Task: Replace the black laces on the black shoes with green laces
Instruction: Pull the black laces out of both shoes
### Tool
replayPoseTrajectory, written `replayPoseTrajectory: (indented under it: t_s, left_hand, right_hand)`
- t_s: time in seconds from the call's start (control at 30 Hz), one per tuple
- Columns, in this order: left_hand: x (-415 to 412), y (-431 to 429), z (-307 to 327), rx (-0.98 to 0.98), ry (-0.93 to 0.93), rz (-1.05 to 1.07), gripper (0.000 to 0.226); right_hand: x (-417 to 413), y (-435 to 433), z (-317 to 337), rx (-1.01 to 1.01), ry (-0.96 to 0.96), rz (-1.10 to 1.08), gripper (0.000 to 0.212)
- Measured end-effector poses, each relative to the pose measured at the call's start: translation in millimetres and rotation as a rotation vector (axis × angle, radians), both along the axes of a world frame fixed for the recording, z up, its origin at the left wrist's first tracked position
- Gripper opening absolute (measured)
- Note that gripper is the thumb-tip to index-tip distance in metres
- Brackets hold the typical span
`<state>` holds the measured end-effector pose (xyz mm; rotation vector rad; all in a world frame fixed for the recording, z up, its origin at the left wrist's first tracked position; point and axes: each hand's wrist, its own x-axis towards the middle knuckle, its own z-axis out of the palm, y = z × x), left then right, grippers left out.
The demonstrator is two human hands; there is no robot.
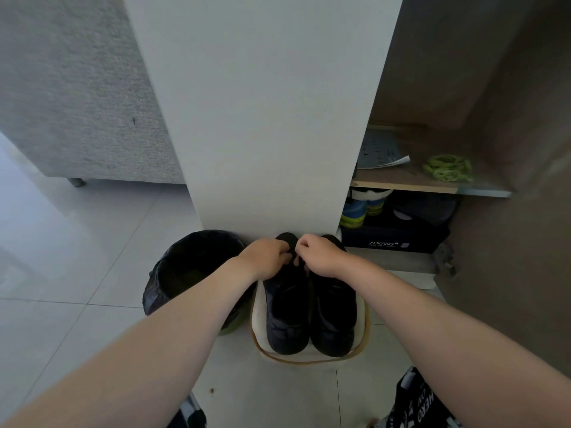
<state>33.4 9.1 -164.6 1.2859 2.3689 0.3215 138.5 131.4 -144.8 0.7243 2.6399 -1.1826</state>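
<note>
Lettering AOKANG (pixel 381 243) on box (pixel 423 237) beside black shoes (pixel 287 313)

Shoes (pixel 309 310) on stool (pixel 309 361), bin (pixel 191 267) left

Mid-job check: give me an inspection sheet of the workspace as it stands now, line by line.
Surface: white stool with a tan rim, on a pale tiled floor.
Job's things: two black shoes side by side on the stool; green laces coiled on the cabinet shelf, untouched.
Clutter: bin with a black liner left of the stool; booklet on the shelf; shoebox and bright trainers below it.
Grippers: left hand and right hand, fingers curled on the black laces of one shoe.
Cables: nothing seen.
Surroundings: white panel behind; grey sofa at left.
</note>
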Motion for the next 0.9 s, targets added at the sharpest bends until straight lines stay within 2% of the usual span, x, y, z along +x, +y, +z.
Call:
replayPoseTrajectory:
  t_s: [0.1, 0.17, 0.27, 0.37, 0.43, 0.57, 0.63, 0.77, 0.8, 0.9]
  left_hand:
    - [1.8, -2.6, 1.4, 0.009, -0.016, 0.001, 0.017]
    - [5.5, -2.6, 2.0, 0.004, -0.016, 0.0, 0.018]
    - [8.2, -1.4, 2.6, 0.006, 0.004, -0.007, 0.016]
    - [7.5, -1.4, 1.0, 0.005, -0.002, -0.009, 0.016]
    - [7.6, -0.6, -0.7, 0.001, 0.0, -0.012, 0.019]
    - [9.6, 1.6, -2.0, -0.037, 0.015, -0.007, 0.024]
    - [9.0, 2.0, -2.2, -0.045, 0.005, -0.003, 0.02]
    - [5.5, -0.1, -2.5, -0.04, -0.044, 0.035, 0.015]
    - [4.6, -0.7, -2.7, -0.041, -0.062, 0.047, 0.017]
    - [2.3, -1.9, -1.1, -0.046, -0.131, 0.088, 0.02]
  right_hand:
    - [2.2, 0.3, 0.1, 0.105, -0.031, 0.019, 0.029]
    - [2.6, -0.8, 4.4, 0.146, -0.03, 0.013, 0.037]
    - [4.1, 1.6, 15.2, 0.158, -0.01, -0.033, 0.04]
    - [7.8, 7.4, 18.2, 0.121, -0.091, -0.028, 0.043]
    - [9.7, 9.9, 15.4, 0.012, -0.099, -0.072, 0.043]
    - [9.5, 9.8, 15.8, -0.299, 0.094, -0.22, 0.035]
    - [8.9, 10.5, 18.2, -0.312, 0.123, -0.237, 0.032]
    - [9.7, 11.1, 25.5, -0.202, 0.142, -0.205, 0.022]
    - [10.8, 10.7, 28.8, -0.234, 0.175, -0.186, 0.021]
    - [14.1, 12.1, 32.6, -0.528, 0.219, -0.141, 0.024]
